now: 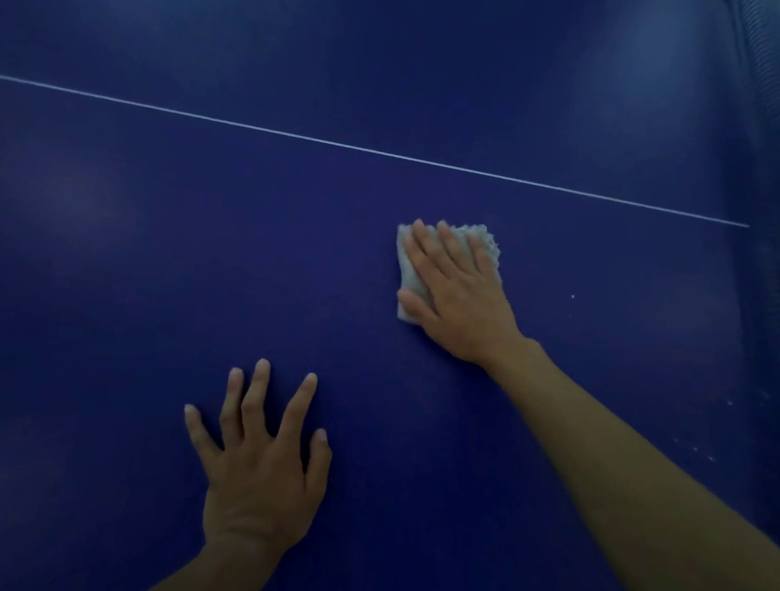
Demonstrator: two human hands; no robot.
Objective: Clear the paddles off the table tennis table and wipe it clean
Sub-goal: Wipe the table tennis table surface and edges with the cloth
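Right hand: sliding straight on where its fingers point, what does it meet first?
The right hand, pressing the cloth, would cross bare table and likely reach the white line first; nothing else shows there.

The cloth (405,267) under your right hand (458,291) looks pale, nubbly and ragged-edged. Your table (149,217) shows a smooth blue top with a soft satin sheen, edged by a ribbed mesh strip (770,94).

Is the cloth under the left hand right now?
No, the cloth lies pressed flat under the right hand, while the left hand rests with spread fingers directly on the blue table.
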